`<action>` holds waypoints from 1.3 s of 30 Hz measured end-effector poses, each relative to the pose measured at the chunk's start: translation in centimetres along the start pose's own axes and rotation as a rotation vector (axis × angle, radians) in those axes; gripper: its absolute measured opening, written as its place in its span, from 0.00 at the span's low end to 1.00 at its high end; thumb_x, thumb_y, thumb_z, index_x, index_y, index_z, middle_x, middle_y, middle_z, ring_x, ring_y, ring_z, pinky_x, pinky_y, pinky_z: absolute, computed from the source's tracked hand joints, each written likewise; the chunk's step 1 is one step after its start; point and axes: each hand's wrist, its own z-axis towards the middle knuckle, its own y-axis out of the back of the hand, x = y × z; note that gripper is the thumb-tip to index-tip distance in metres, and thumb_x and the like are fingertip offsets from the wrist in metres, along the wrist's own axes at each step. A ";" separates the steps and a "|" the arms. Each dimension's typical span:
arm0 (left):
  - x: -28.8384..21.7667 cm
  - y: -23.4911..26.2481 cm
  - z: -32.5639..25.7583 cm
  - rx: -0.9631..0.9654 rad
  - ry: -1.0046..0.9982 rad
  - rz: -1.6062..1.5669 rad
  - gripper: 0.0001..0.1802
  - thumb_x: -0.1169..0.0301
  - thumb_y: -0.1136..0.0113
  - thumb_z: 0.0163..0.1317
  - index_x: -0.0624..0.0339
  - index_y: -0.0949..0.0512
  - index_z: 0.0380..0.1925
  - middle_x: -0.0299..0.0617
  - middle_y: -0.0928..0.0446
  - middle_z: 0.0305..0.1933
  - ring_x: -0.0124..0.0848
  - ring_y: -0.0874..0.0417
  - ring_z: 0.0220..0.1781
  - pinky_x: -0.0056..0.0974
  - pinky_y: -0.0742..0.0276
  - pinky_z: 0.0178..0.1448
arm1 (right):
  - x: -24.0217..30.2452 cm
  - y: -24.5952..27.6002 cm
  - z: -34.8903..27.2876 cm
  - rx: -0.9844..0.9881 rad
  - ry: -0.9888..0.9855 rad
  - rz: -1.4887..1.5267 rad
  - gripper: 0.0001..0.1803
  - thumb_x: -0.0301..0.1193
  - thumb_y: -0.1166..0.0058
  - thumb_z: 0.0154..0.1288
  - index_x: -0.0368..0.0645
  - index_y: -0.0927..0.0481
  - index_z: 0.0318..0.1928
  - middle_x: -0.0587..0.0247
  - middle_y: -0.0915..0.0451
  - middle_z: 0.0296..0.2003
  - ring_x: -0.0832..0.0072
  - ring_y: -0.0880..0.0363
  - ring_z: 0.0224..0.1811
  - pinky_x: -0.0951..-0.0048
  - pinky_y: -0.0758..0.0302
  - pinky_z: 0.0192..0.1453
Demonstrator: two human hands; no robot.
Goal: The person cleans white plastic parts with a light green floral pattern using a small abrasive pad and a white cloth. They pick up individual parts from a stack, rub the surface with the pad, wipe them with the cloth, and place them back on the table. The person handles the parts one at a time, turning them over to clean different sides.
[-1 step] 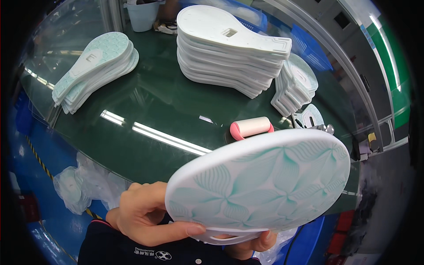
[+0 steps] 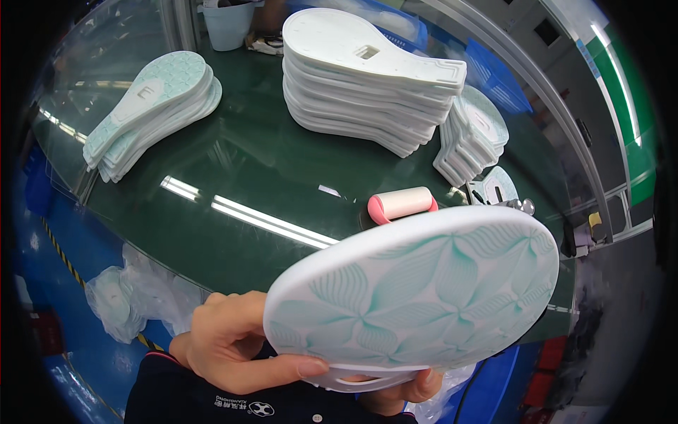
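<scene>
1. On the floor at far left, we see clear plastic bagging with pale pieces in it.
2. At the tabletop's left lies a stack of teal-patterned paddle-shaped panels, narrow ends toward us.
3. A light blue bucket stands at the back.
4. Our left hand is clamped on the left rim of the held panel, thumb in front, fingers curled behind.
5. A tall stack of white panels rests on the dark green tabletop.
6. We hold the panel tilted, near the body, wide patterned end up.
7. Just beyond it lies a cream cylinder with pink ends.
8. Our right hand touches the panel's narrow lower part; most fingers are hidden, so we cannot tell how they close.
9. At right, we see a shorter stack of panels.
</scene>
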 end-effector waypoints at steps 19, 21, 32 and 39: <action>0.4 0.0 0.1 -0.081 0.026 -0.007 0.20 0.86 0.39 0.42 0.76 0.31 0.39 0.53 0.23 0.33 0.30 0.21 0.35 0.29 0.27 0.39 | -0.3 -0.4 2.1 0.184 0.072 -0.006 0.38 0.23 0.48 0.44 0.33 0.49 0.58 0.43 0.42 0.55 0.52 0.40 0.56 0.51 0.43 0.58; 0.4 -0.3 0.3 -0.183 0.009 -0.055 0.20 0.85 0.41 0.43 0.75 0.32 0.40 0.54 0.23 0.33 0.31 0.21 0.35 0.30 0.27 0.40 | -0.1 -0.2 2.1 0.160 0.022 -0.004 0.39 0.23 0.49 0.44 0.33 0.51 0.59 0.43 0.44 0.56 0.52 0.42 0.58 0.51 0.44 0.59; -0.1 1.4 1.9 -0.306 -0.045 0.085 0.22 0.80 0.39 0.42 0.76 0.31 0.41 0.54 0.23 0.32 0.31 0.22 0.34 0.31 0.27 0.39 | 0.0 1.4 2.9 0.304 0.035 0.015 0.37 0.27 0.53 0.49 0.30 0.53 0.59 0.43 0.46 0.57 0.52 0.43 0.58 0.48 0.46 0.60; -0.6 1.2 1.9 -0.306 -0.077 0.113 0.22 0.80 0.37 0.39 0.76 0.28 0.38 0.53 0.23 0.32 0.31 0.22 0.33 0.31 0.27 0.39 | -0.1 1.6 2.5 0.357 0.077 0.062 0.37 0.20 0.52 0.42 0.29 0.48 0.57 0.41 0.43 0.56 0.53 0.42 0.58 0.53 0.46 0.60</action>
